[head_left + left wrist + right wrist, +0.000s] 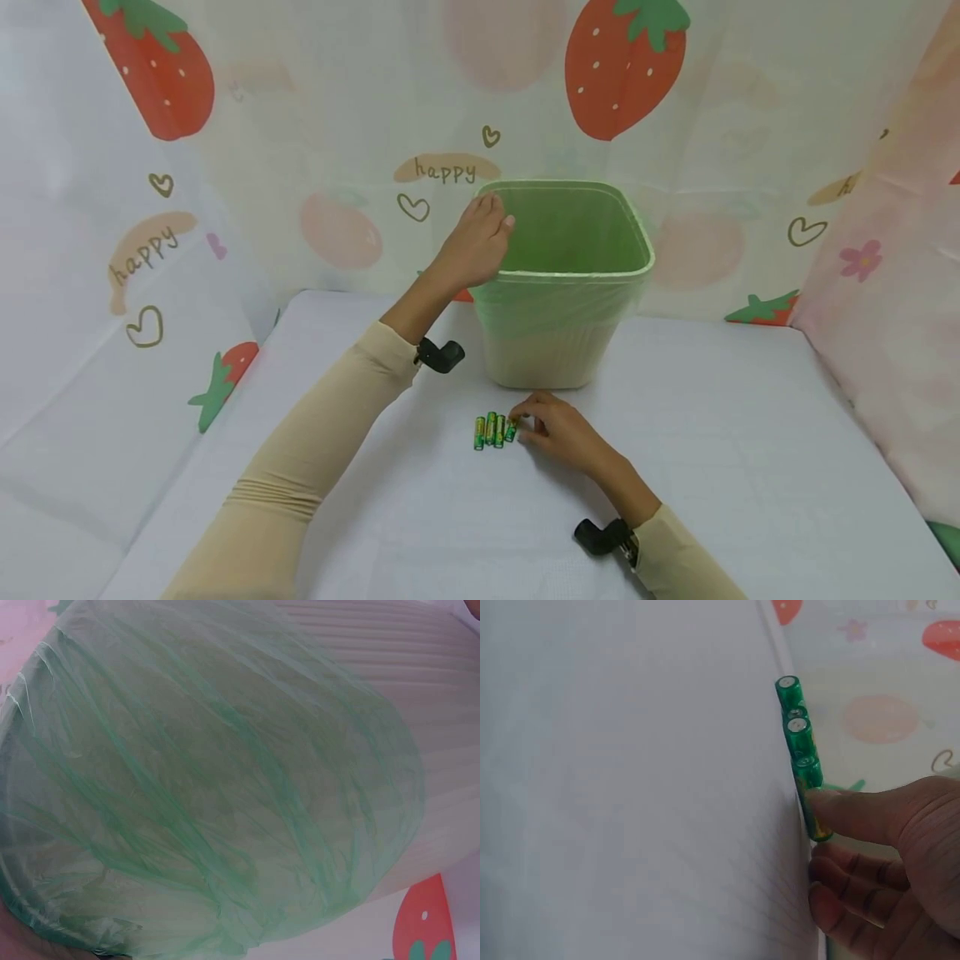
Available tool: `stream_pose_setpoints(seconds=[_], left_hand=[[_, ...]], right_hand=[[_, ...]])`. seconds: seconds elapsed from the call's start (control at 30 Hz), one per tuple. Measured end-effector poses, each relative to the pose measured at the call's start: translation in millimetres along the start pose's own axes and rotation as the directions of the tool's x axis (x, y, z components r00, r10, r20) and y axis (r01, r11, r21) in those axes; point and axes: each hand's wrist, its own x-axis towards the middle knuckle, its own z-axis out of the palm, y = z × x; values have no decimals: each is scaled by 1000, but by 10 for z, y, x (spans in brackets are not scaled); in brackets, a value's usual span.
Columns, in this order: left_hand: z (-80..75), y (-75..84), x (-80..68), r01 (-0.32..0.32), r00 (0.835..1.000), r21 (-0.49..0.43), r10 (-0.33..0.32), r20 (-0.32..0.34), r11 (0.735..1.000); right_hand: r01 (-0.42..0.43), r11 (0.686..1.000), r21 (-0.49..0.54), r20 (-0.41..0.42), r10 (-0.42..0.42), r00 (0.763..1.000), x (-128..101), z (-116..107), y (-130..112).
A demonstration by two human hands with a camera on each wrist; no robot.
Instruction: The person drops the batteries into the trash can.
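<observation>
A pale trash bin (551, 342) stands upright on the white table, lined with a thin green plastic bag (562, 292) folded over its rim. My left hand (478, 243) grips the rim at its left side, fingers bent over the edge. The wrinkled bag fills most of the left wrist view. In front of the bin, several green batteries (490, 428) lie side by side in a short row. My right hand (561, 429) pinches the rightmost battery (810, 806), which lies slightly tilted; the thumb (847, 814) rests on it in the right wrist view.
The white-covered table (750, 450) extends to both sides of the bin. Behind it hangs a cloth backdrop (345, 108) printed with strawberries, hearts and lettering. A black wrist camera (441, 356) is strapped to the left wrist, another camera (600, 537) to the right.
</observation>
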Motion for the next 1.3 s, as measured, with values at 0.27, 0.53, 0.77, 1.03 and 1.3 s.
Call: stream_pose_setpoints(seconds=[0.27,0.53,0.77,1.03,1.3], left_hand=[[0,10,2,2,1000,2,-2,3,1000],[-4,17,-2,4,1000,-6,-4,4,1000],[-7,10,3,3,1000,4,-3,8,1000],[-1,14,6,6,1000,-7,-6,7,1000],[34,27,25,-3,1000,-19,3,4,1000]], right_hand=[[2,1000,-13,16,-2,1000,-30,-40,3],[-5,1000,-5,40,5,999,-44,-90,1],[-13,1000,-5,79,13,997,-50,-138,12],[-45,998,53,133,37,990,-56,-204,45],[-36,998,59,68,31,997,-83,-294,18]])
